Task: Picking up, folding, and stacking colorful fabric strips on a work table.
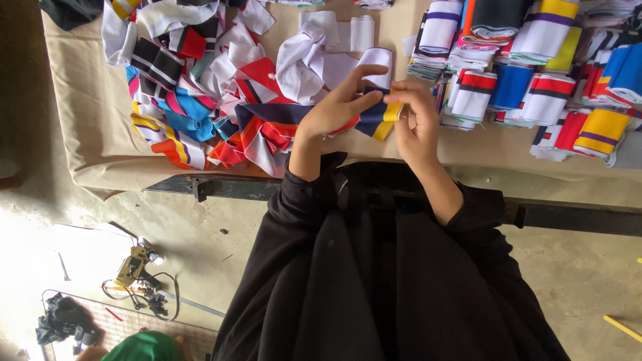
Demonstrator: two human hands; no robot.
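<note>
Both hands meet over the table's near edge on one striped knit band [376, 120], navy, yellow and red with a white end sticking up. My left hand [338, 107] pinches its left part with thumb and fingers. My right hand [416, 122] grips its right end, fingers curled around it. Black sleeves cover both forearms. The band trails left into a loose heap of coloured bands [200, 93].
A beige cloth covers the table [87, 127]. Folded stacks of striped bands [535, 60] fill the right side. White bands [314, 50] lie behind my hands. A dark metal bar [214, 187] runs under the table edge. Tools and cables [137, 274] lie on the floor at left.
</note>
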